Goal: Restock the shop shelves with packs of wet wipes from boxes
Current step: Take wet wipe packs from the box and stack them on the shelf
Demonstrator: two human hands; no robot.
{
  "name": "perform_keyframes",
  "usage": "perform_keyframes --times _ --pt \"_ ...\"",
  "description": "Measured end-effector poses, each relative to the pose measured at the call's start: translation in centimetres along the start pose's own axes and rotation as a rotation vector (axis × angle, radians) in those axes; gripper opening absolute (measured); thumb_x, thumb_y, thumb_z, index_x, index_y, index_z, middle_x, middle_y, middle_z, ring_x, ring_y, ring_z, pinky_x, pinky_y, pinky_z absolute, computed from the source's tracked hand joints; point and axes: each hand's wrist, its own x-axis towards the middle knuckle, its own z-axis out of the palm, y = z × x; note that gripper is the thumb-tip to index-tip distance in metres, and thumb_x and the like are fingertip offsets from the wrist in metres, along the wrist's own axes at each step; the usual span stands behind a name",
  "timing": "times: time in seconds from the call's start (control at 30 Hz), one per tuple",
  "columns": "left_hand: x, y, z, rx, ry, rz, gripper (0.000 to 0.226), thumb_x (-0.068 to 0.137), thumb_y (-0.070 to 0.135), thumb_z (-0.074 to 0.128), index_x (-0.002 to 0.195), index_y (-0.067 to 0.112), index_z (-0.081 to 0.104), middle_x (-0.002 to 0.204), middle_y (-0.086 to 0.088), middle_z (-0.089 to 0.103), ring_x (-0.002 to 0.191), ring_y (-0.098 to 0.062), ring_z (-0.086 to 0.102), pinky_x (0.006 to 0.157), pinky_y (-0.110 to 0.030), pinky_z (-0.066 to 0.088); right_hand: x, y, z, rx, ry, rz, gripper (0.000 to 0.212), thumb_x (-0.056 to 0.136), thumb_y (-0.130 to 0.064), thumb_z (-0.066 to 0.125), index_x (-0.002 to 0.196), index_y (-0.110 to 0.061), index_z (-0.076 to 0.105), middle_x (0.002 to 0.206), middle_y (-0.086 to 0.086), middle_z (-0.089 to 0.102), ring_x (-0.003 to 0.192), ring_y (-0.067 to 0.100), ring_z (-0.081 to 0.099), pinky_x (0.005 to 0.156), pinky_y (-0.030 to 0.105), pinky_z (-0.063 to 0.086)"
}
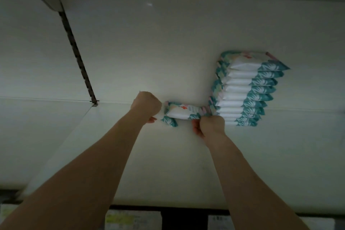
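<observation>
Head view, dim light. At the far left a dark slotted upright (pixel 78 56) runs down the white back panel to the seam where the panel meets the white shelf (pixel 168 164).

Both bare forearms reach from the near edge toward that seam. The left hand (pixel 146 105) is curled round the left end of a single pack of wet wipes (pixel 183 112), with the knuckles turned toward the back panel. The pack lies with its long axis left to right, along the seam. Its white side faces the camera and a teal leaf-patterned seal shows at each end. The right hand (pixel 210 124) pinches the right end of the same pack, so the hands are apart, each closed on one end. Whether the pack rests on the shelf or is held just above it cannot be told in this light.

Just beside the pack's right end stands a stack of matching packs (pixel 246 89). They lie flat, also with their long axes left to right, and the stack leans rightward as it rises. Paper price labels (pixel 130 219), too blurred to read, line the shelf's near edge.
</observation>
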Motion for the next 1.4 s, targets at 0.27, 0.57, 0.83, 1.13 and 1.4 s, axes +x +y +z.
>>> perform_keyframes --times 0.27,0.57,0.83,1.13,1.4 --pt "0.4 -1.7 -2.1 -0.122 0.264 0.136 0.048 0.094 0.012 0.048 0.141 0.018 0.041 0.128 -0.015 0.055 0.09 -0.028 0.06 0.056 -0.033 0.055 -0.5 -0.1 -0.2 -0.1 -0.073 -0.013 0.03 0.092 0.003 0.044 0.11 -0.017 0.058 0.06 0.007 0.061 0.042 0.014 0.054 0.036 0.02 0.042" --pt "-1.0 -2.3 -2.2 -0.474 0.354 0.155 0.055 0.095 0.01 0.046 0.145 0.023 0.028 0.114 -0.003 0.054 0.089 -0.02 0.058 0.068 -0.033 0.055 -1.6 0.2 -0.7 -0.189 -0.107 -0.097 0.029 0.094 -0.005 0.048 0.12 -0.015 0.057 0.061 0.007 0.061 0.038 0.008 0.051 0.037 0.018 0.042" --pt "-1.6 -0.9 0.0 -0.661 -0.159 -0.066 0.052 0.09 0.005 0.055 0.138 0.017 0.041 0.117 -0.011 0.059 0.089 -0.024 0.061 0.053 -0.031 0.052 -3.5 -2.1 0.3 -0.106 -0.207 -0.139 0.019 0.097 -0.025 0.049 0.111 -0.013 0.056 0.088 0.008 0.065 0.057 0.011 0.06 0.044 0.02 0.047" --pt "-0.9 0.7 2.1 -0.066 -0.173 0.199 0.053 0.087 0.006 0.065 0.137 0.012 0.05 0.131 -0.012 0.055 0.095 -0.018 0.053 0.071 -0.021 0.044 -2.4 -1.8 -0.7 -0.846 -0.158 -0.452 0.027 0.091 -0.015 0.054 0.118 -0.016 0.06 0.125 0.008 0.057 0.113 0.027 0.055 0.097 0.033 0.044" --pt "-0.7 0.1 2.0 -0.098 -0.287 0.044 0.045 0.091 0.001 0.055 0.134 0.013 0.052 0.126 -0.017 0.053 0.097 -0.03 0.058 0.071 -0.034 0.056 -2.1 -0.6 -0.4 -1.192 -0.134 -0.636 0.044 0.085 -0.001 0.055 0.128 -0.01 0.047 0.142 0.016 0.03 0.125 0.036 0.042 0.1 0.041 0.043"
